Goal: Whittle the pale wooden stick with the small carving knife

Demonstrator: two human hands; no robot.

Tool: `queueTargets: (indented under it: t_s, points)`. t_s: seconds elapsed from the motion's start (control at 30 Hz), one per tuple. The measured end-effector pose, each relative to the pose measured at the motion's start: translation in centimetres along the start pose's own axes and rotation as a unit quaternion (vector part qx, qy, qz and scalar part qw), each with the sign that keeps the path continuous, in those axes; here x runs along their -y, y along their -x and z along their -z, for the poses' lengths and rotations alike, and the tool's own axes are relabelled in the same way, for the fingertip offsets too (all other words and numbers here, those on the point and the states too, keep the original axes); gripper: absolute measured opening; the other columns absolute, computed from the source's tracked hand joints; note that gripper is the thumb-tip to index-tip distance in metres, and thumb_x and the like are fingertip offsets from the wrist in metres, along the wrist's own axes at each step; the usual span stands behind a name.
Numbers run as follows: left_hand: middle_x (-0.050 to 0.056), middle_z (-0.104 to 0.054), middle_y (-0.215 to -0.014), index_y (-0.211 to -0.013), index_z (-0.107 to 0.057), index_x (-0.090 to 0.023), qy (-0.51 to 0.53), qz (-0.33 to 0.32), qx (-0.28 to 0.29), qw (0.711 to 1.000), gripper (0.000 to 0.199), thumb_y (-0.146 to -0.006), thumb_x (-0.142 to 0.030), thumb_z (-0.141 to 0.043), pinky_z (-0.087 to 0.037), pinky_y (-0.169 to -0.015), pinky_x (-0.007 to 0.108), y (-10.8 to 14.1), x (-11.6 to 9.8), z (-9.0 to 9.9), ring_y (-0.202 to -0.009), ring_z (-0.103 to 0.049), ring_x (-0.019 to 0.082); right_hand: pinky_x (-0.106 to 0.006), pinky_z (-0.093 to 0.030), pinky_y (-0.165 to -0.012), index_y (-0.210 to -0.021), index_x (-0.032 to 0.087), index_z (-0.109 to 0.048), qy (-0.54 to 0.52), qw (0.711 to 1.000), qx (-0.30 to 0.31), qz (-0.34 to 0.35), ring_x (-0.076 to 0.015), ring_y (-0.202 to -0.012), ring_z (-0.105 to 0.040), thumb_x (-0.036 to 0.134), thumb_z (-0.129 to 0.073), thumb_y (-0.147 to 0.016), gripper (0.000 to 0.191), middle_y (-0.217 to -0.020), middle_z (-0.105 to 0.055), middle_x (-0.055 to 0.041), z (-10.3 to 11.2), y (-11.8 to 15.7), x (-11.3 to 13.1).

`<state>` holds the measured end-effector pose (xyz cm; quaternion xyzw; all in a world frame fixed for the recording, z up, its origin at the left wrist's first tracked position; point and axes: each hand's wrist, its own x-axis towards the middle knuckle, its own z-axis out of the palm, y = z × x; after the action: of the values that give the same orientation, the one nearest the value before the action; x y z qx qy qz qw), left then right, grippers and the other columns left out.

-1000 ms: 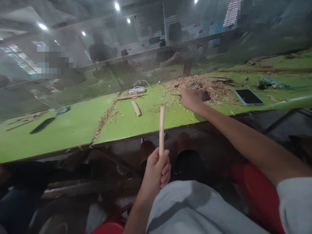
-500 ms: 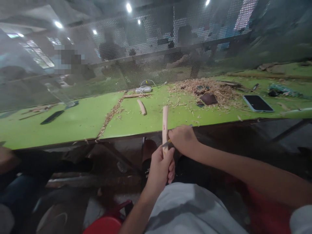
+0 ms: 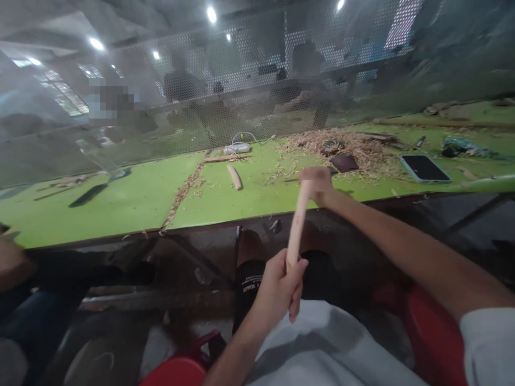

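Observation:
My left hand [image 3: 281,287] is closed around the lower end of a pale, whittled wooden stick [image 3: 298,225]. The stick tilts up and to the right from my fist over the table's front edge. Beyond its upper end, my right hand [image 3: 316,181], slightly blurred, is closed on a knife; the thin dark blade [image 3: 292,180] pokes out to its left. The stick's top overlaps the right hand in view, and whether they touch I cannot tell. A short curved wooden piece [image 3: 234,177] lies on the green tabletop [image 3: 209,206] to the left.
Behind my right hand are a heap of wood shavings [image 3: 362,150] and a brown scrap [image 3: 344,162]. A phone [image 3: 425,168] lies at the right. A white corded device [image 3: 237,148] sits by the mesh screen [image 3: 241,102]. A neighbour's hand [image 3: 14,262] shows at far left.
My right hand with the knife has moved up and away, from near my left fist to beyond the stick's far end. The stick has swung to tilt rightward, and my left hand shifted slightly right.

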<state>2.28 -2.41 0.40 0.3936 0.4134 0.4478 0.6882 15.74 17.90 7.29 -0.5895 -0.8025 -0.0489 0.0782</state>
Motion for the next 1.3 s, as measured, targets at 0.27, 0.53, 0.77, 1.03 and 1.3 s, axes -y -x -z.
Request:
queueTargets:
  t_s: [0.27,0.53,0.77,1.03,1.3]
  points:
    - [-0.014,-0.038,-0.044,-0.082,-0.044,-0.022,0.053,-0.019,-0.035,0.998,0.042,-0.086,-0.052,-0.072,-0.027,-0.023,0.014,-1.2,-0.4,0.9,-0.027,-0.026,0.004,-0.029,-0.046,-0.077,-0.107,0.018,-0.08,0.016,0.999,0.006,-0.049,-0.0236,-0.093,-0.068,0.029,-0.046,-0.1,0.037,-0.103,-0.075,-0.0155,1.0,2.6,-0.8]
    - [-0.013,-0.038,-0.043,-0.079,-0.04,-0.023,0.051,-0.033,-0.04,0.997,0.045,-0.085,-0.053,-0.073,-0.028,-0.024,0.014,-1.4,-1.1,0.9,-0.026,-0.026,0.004,-0.032,-0.046,-0.069,-0.094,0.012,-0.077,0.019,0.988,0.079,0.131,-0.027,-0.084,-0.072,0.012,-0.047,-0.094,0.031,-0.086,-0.076,-0.0164,-0.7,9.8,6.2]
    - [-0.014,-0.037,-0.044,-0.081,-0.041,-0.023,0.038,-0.048,-0.07,0.996,0.045,-0.081,-0.054,-0.074,-0.024,-0.025,0.013,-1.6,-1.5,1.4,-0.027,-0.025,0.004,-0.036,-0.045,-0.076,-0.102,0.012,-0.076,0.018,0.988,0.044,0.147,-0.0297,-0.086,-0.07,0.011,-0.04,-0.094,0.036,-0.09,-0.075,-0.018,-0.5,8.0,6.7]
    - [-0.013,-0.037,-0.045,-0.076,-0.04,-0.022,0.043,-0.065,-0.09,0.993,0.043,-0.083,-0.048,-0.074,-0.021,-0.025,0.012,-2.0,-2.0,2.5,-0.028,-0.025,0.002,-0.035,-0.043,-0.074,-0.1,0.011,-0.075,0.02,0.986,0.001,0.164,-0.0281,-0.086,-0.07,0.011,-0.042,-0.093,0.033,-0.089,-0.075,-0.0183,-1.7,6.5,7.7]
    - [-0.014,-0.037,-0.046,-0.075,-0.038,-0.023,0.054,-0.059,-0.098,0.992,0.048,-0.079,-0.049,-0.078,-0.021,-0.025,0.012,-1.8,-2.5,3.1,-0.028,-0.026,0.002,-0.034,-0.042,-0.07,-0.093,0.006,-0.074,0.021,0.982,-0.028,0.184,-0.0275,-0.08,-0.07,0.01,-0.043,-0.093,0.031,-0.086,-0.075,-0.019,-1.9,4.9,8.0]
